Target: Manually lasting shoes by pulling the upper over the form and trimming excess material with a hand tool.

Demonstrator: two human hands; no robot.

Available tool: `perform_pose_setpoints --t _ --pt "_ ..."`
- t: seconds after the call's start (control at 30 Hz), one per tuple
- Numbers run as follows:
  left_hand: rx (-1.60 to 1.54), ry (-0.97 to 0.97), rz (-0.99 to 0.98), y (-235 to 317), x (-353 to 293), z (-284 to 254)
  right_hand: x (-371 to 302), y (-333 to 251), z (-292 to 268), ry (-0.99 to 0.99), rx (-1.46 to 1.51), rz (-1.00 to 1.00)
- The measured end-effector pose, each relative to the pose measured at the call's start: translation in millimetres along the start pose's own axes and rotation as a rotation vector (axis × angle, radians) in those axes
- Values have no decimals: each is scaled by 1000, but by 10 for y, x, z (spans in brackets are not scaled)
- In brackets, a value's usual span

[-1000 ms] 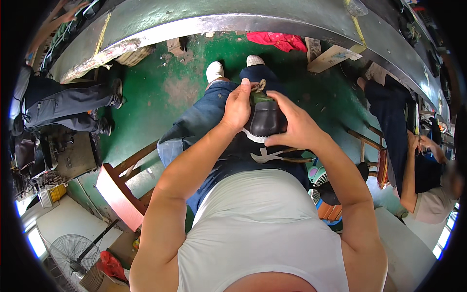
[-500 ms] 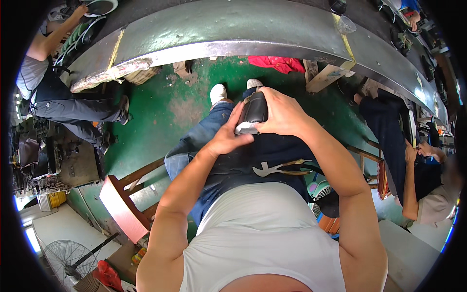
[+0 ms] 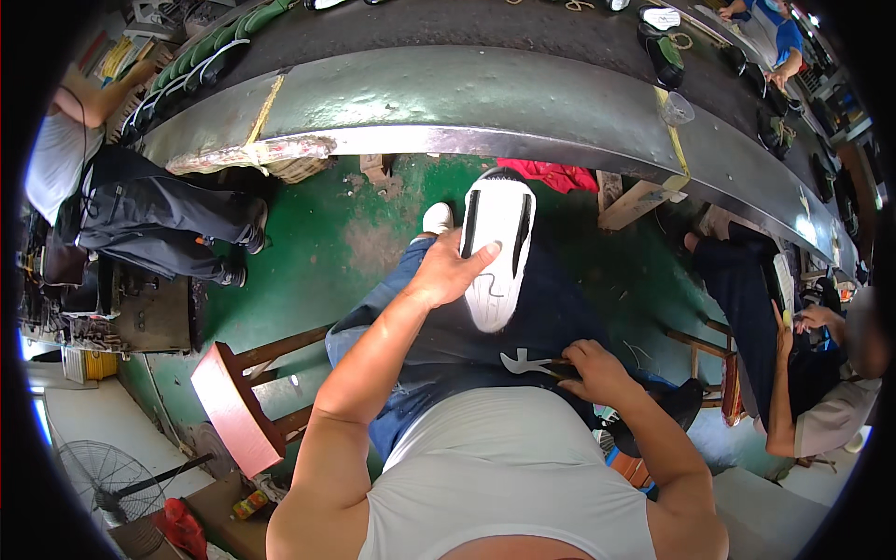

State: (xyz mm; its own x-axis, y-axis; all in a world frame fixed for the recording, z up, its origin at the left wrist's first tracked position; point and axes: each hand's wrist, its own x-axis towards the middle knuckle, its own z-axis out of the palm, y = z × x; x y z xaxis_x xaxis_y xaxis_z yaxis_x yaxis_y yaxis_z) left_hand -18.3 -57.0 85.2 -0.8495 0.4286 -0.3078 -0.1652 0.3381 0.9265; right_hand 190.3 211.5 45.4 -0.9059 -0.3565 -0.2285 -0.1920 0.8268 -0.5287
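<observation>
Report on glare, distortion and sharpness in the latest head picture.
Head view: glare whitens patches of the metal bench, whose front edge bows into an arc; head view: the corners are black around the fisheye circle; head view: the white shoe sole is bright, yet its dark strips show distinctly.

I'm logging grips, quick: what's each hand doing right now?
Left hand: closed, holding the white-soled shoe.
Right hand: at the handles of the pincers; whether closed cannot be told.
</observation>
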Motion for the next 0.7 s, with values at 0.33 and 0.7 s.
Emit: perform_pose_setpoints --t 0.33,0.7 --pt "261 -36 -111 -876 44 331 129 291 86 -87 172 71" --pt "-350 -310 -84 -984 -340 565 557 -33 -529 -195 246 65"
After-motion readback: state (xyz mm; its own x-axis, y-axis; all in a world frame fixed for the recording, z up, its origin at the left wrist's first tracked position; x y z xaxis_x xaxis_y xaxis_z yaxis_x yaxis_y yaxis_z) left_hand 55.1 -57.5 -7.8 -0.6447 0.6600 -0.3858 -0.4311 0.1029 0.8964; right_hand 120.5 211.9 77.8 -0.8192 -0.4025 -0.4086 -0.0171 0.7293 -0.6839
